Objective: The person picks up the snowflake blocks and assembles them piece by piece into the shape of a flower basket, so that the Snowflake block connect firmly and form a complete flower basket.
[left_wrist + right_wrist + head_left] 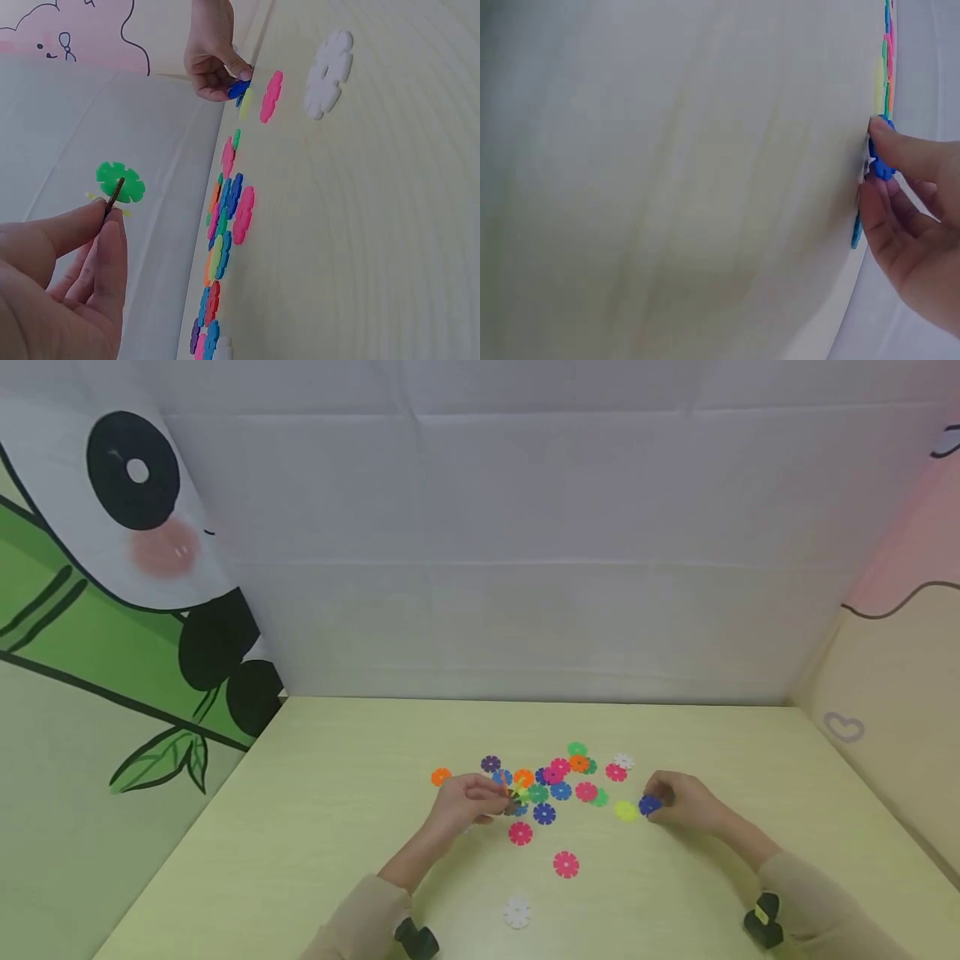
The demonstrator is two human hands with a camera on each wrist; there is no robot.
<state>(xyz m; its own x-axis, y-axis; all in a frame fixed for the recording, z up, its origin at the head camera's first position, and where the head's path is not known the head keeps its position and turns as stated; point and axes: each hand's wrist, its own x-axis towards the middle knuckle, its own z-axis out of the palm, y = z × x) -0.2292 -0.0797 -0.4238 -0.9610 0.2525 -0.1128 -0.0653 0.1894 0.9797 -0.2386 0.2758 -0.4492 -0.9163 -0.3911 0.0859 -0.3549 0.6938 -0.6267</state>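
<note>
My left hand [467,802] is raised over the left part of the scattered notched discs. Between thumb and fingertips it pinches a dark brown notched disc [113,198], seen edge-on in the left wrist view. A green notched disc [120,181] is slotted onto it, with a bit of yellow showing behind. At the right of the pile, my right hand [684,802] pinches a blue notched disc [650,806] between thumb and fingers. In the right wrist view a teal piece [856,230] sticks out below those fingers; whether it is joined to the blue disc I cannot tell.
Several flat, flower-like discs lie across the pale yellow table [337,827]. A yellow disc [626,811] lies just left of the right hand. Nearer the front are a pink disc [566,864] and a white disc [517,912]. A white sheet [480,568] hangs behind the table.
</note>
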